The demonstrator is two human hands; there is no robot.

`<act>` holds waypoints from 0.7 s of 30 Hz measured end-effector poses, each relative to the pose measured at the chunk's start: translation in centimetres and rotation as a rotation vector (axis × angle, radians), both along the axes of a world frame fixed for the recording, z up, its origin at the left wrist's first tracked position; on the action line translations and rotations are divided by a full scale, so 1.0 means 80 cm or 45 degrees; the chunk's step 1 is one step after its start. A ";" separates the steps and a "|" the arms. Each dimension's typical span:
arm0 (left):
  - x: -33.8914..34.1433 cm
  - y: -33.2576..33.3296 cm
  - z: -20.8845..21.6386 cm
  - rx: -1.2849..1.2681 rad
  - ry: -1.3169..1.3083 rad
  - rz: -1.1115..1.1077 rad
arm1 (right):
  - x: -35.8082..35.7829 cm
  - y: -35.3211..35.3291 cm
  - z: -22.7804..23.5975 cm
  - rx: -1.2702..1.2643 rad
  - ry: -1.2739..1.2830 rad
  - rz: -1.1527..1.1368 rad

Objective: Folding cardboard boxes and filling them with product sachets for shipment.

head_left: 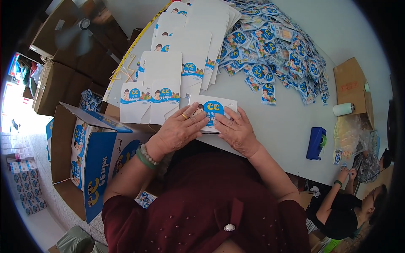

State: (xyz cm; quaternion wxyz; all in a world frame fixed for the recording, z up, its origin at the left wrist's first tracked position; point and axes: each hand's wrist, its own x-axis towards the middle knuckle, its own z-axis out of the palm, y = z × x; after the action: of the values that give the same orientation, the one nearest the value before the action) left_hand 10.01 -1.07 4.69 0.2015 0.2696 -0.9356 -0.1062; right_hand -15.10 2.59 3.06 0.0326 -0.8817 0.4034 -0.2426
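A small white-and-blue carton (214,105) with a cartoon child on its face lies at the near edge of the table. My left hand (182,126), with a gold ring, reaches over its left part, fingers across the top and thumb near the front edge. My right hand (236,130) holds its right part, the thumb low on the printed face and the fingers over the right end. Their undersides are hidden. Just left of my left hand, similar cartons (150,99) stand side by side, with rows of white cartons (196,55) behind.
Small printed packets (270,50) are heaped at the table's far right. A blue tape dispenser (316,143) and a white cylinder (344,109) stand right. An open shipping box (99,166) holding cartons is at my left. Another person (350,206) sits at the lower right.
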 end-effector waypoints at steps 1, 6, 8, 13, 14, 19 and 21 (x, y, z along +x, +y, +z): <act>-0.001 0.001 0.002 0.024 -0.034 0.000 | 0.000 0.004 0.009 0.005 0.001 -0.007; -0.004 0.022 -0.025 -0.136 -0.105 0.117 | 0.017 0.023 0.014 -0.071 0.119 -0.190; -0.008 0.031 -0.030 -0.126 -0.073 0.231 | 0.017 0.020 0.001 -0.058 0.047 -0.183; -0.012 0.040 -0.033 -0.135 0.000 0.219 | 0.008 0.008 0.006 -0.023 -0.002 -0.091; -0.017 0.043 -0.025 -0.176 0.030 0.229 | 0.010 0.012 0.005 -0.097 0.032 -0.112; -0.028 0.040 -0.044 -0.381 0.152 0.253 | 0.018 0.015 -0.008 -0.206 -0.030 -0.166; -0.033 0.037 -0.046 -0.418 0.137 0.252 | 0.010 0.014 -0.020 -0.275 -0.080 -0.161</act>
State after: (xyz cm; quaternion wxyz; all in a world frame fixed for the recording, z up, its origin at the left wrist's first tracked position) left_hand 7.36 1.90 0.99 0.3021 0.3175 -0.8972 0.0538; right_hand -14.31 3.71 1.49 -0.0652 -0.8448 0.4285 -0.3138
